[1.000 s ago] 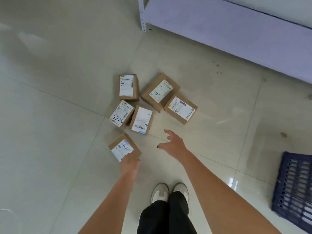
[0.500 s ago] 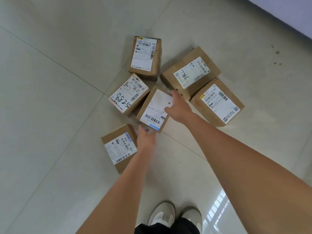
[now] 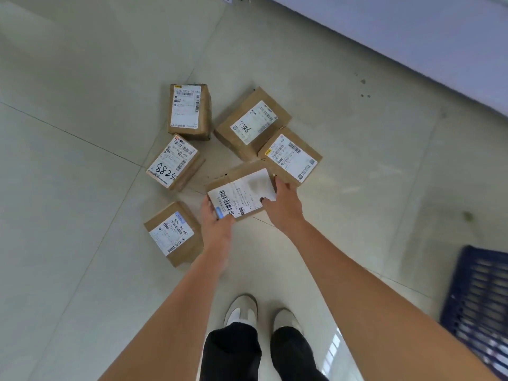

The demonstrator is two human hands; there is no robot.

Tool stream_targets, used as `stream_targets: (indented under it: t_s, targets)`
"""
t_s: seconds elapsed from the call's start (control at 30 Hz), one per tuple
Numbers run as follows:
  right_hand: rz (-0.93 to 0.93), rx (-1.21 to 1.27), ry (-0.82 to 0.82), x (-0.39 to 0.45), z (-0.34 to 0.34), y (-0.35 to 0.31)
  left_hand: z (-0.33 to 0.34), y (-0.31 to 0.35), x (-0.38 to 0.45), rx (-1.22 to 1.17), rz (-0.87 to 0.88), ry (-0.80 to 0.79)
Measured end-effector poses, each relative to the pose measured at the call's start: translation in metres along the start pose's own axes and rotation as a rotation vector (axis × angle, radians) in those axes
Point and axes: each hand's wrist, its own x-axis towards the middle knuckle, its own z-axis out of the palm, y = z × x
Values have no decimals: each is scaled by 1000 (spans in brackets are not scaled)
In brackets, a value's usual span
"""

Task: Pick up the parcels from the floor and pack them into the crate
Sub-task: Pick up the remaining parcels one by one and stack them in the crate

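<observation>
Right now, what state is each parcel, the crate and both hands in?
Brown cardboard parcel with barcode label: gripped at both ends, raised.
Five other brown cardboard parcels: flat on the floor, labels up.
Dark blue plastic crate: contents unseen.
Left hand: gripping.
Right hand: gripping.

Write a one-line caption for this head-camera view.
Both hands grip one brown cardboard parcel among five others; dark blue plastic crate waits right.

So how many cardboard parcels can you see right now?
6. One is held in both hands. Five lie on the floor: top left, marked 5288, bottom left, marked 7786, and rightmost. None looks hidden.
</observation>
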Motion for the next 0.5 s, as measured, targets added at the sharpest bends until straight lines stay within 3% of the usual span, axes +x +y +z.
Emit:
stream_targets:
  t_s: [0.13, 0.27, 0.5]
  targets:
    - [148, 224, 141, -50, -52, 27, 35, 22, -58, 72, 68, -65]
    - [182, 322, 244, -88, -112, 74, 93, 29, -113, 157, 125, -110]
    - [146, 467, 321, -154, -260, 222, 245, 6, -245, 253, 287, -246]
